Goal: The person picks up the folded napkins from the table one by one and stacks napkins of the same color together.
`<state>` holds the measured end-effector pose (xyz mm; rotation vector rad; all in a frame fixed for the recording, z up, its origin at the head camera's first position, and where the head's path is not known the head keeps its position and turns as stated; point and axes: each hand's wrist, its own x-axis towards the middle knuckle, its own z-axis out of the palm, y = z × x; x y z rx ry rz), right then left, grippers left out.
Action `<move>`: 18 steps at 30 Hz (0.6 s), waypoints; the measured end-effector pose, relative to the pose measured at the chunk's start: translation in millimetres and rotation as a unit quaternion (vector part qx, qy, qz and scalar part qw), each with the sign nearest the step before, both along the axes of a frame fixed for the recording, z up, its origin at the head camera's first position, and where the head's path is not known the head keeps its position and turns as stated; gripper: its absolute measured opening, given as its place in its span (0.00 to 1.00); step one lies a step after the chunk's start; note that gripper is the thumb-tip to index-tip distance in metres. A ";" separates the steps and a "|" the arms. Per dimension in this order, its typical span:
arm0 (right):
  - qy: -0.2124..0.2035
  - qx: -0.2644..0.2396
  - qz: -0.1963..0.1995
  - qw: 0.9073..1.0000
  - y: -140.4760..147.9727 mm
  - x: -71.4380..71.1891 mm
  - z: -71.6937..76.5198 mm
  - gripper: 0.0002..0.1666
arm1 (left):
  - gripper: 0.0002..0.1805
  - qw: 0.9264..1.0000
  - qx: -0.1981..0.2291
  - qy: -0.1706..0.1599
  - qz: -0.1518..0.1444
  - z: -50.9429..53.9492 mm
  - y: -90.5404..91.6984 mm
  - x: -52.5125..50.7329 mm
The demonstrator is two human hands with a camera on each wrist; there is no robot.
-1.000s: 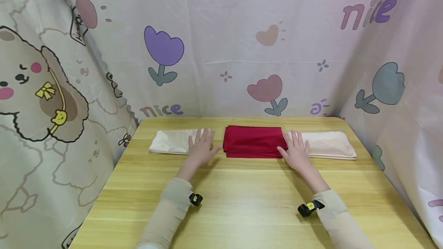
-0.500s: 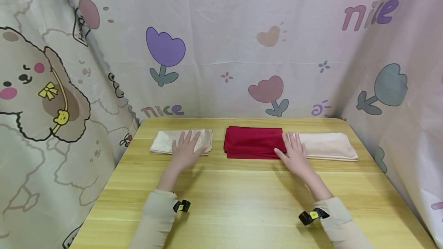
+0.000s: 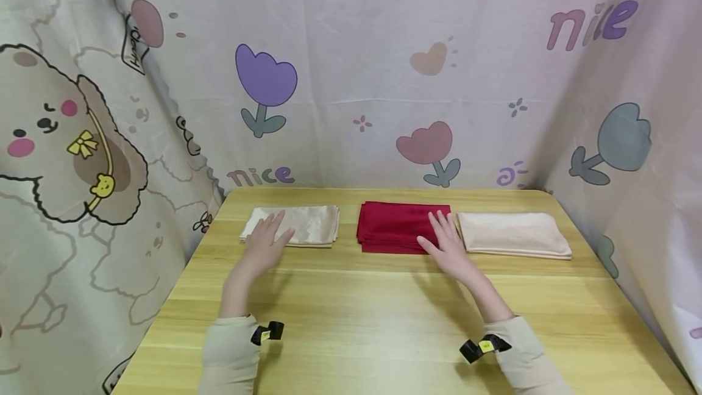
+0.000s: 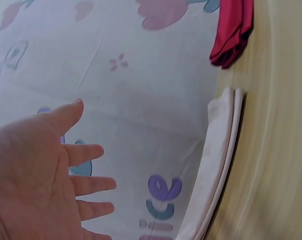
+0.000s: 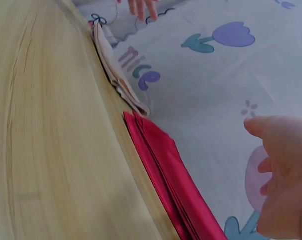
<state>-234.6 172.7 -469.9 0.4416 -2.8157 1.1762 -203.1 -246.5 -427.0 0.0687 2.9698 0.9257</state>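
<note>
I see the folded red cloth [image 3: 397,227] lying on the wooden table [image 3: 362,322], one folded cream cloth [image 3: 312,224] apart to its left, a folded pale cloth [image 3: 512,233] just beside its right end. Left hand [image 3: 263,247] — fingers spread wide, gripping nothing — raised near the cream cloth; right hand [image 3: 448,252], thumb wide from the fingers, likewise holding nothing, hovers about the red cloth's right end.

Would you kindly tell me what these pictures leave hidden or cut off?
Head: part of the red cloth, behind the right hand.
Head: part of the left cloth, behind the left hand.
Right wrist: part of the left hand, beyond the top edge.
</note>
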 end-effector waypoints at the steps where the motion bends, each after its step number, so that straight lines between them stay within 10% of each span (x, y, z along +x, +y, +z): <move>1: -0.008 -0.007 0.005 1.000 -2.1 0.1 0.5 0.44 | 0.40 1.000 0.006 0.001 0.003 0.3 -3.9 0.7; 18: -0.160 -0.139 0.086 0.973 -48.2 -4.0 8.9 0.42 | 0.41 0.990 0.131 0.014 0.050 -6.0 -57.3 5.3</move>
